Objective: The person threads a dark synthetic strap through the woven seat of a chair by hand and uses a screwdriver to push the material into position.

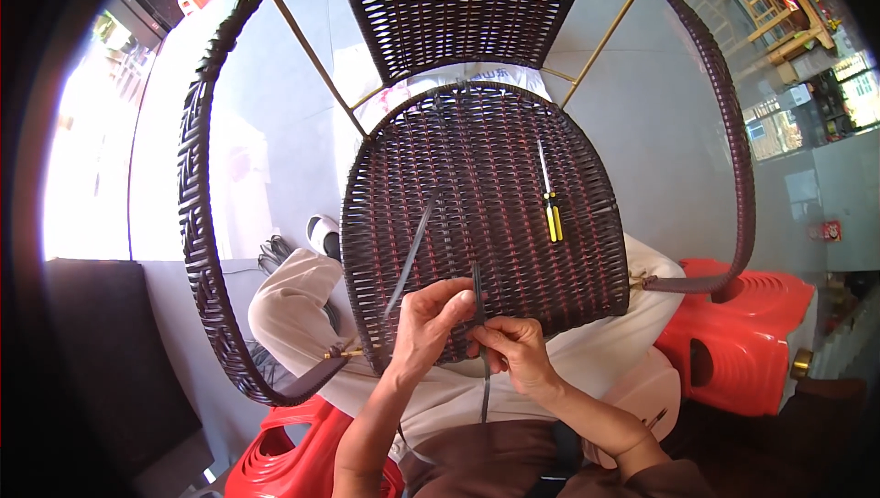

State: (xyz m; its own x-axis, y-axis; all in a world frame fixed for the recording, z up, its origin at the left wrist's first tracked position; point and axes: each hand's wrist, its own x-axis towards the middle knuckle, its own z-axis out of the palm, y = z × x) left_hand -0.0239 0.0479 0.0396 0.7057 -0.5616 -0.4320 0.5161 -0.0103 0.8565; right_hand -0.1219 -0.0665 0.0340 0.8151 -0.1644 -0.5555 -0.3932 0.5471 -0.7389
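A dark woven wicker chair seat (486, 186) lies across my lap, its backrest (463, 3) above it at the top. My left hand (426, 324) is closed on a thin dark flat strip (478, 282) near the seat's front. Just right of and below it, my right hand (513, 351) pinches the same strip, whose tail hangs down toward my waist. A pale loose strip (417, 241) slants over the seat at left. A screwdriver with a yellow and black handle (553, 214) lies on the right part of the seat.
Curved wrapped armrests (197, 177) (738, 177) flank the seat on brass-coloured frame tubes. Red plastic stools (752, 305) stand at lower right and lower left (284, 461). Coiled strips (275, 255) and a white shoe (319, 227) are beside my leg. A dark mat (110, 342) is at left, wooden furniture (761, 3) at top right.
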